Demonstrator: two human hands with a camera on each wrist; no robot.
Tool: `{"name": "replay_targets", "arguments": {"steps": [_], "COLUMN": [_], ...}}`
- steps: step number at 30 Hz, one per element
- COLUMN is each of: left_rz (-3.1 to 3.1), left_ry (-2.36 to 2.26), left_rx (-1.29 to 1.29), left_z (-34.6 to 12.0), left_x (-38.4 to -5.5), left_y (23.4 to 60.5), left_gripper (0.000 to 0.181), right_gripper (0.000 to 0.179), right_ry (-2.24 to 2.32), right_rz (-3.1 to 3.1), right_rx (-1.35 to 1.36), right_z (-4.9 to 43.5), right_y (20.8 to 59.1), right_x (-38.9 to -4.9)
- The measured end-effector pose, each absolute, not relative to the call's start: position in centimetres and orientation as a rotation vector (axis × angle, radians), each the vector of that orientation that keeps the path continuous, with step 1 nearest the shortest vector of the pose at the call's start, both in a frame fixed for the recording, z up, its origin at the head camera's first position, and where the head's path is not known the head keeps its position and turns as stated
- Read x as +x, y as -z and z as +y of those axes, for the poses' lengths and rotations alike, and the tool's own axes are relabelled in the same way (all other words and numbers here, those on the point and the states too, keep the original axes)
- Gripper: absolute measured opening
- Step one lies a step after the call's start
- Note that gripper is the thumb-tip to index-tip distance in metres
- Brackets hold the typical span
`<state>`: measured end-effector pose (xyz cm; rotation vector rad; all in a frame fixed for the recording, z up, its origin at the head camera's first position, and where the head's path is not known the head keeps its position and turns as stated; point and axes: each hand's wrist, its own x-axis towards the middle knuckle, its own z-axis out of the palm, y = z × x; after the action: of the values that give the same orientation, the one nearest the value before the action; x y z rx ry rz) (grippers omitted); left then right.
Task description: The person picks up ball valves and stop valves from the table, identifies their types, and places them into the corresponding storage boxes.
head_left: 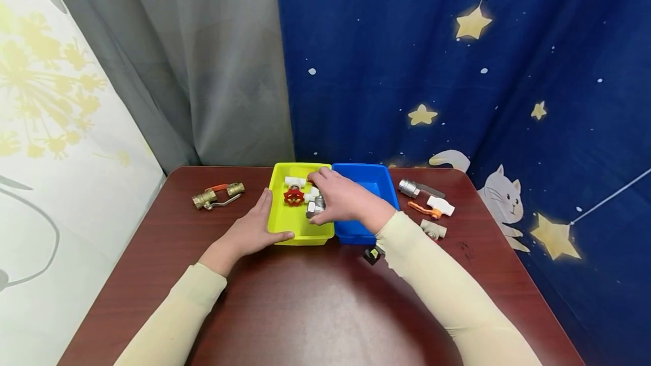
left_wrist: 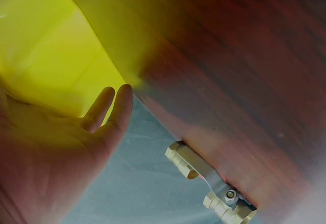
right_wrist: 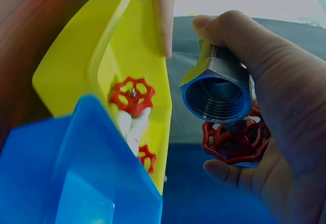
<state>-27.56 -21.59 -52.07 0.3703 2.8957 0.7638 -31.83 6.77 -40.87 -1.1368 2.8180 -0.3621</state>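
A person leans over a dark red-brown table [head_left: 305,298] with two trays side by side at its far edge. The right hand [head_left: 346,199] reaches over the yellow tray [head_left: 300,233], fingers curled tight around a metal valve [right_wrist: 219,89] with a threaded opening and a red handwheel [right_wrist: 232,142] tucked under the palm; the valve sits just above the tray's right side. The left hand [head_left: 254,230] lies flat against the tray's left wall, fingers straight, thumb along the front rim, gripping nothing. Inside the tray rests another valve [head_left: 294,195] with a red wheel and white body. The blue tray [head_left: 378,177] touches the yellow one on the right. A brass valve [head_left: 217,195] lies well to the left on the table, and several more fittings [head_left: 429,206] are scattered to the right of the blue tray.
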Motion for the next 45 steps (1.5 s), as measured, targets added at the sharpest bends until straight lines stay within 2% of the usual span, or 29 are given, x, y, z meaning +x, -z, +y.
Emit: {"name": "replay_targets", "arguments": {"steps": [26,45], "left_rz": [2.895,2.900], "left_ry": [-0.801,-0.818], "left_rx": [0.371,0.392], "left_z": [-21.8,-21.7], "left_x": [-27.5,-27.3], "left_y": [51.9,51.8], "left_gripper": [0.139,0.139], "right_gripper": [0.109,0.102], "right_ry": [0.292,0.181], "right_rz": [2.751,2.727], "right_rx": [-1.146,-1.179], "right_z": [1.2,-1.1], "right_y": [42.9,44.8], "right_x": [-33.0,-33.4]}}
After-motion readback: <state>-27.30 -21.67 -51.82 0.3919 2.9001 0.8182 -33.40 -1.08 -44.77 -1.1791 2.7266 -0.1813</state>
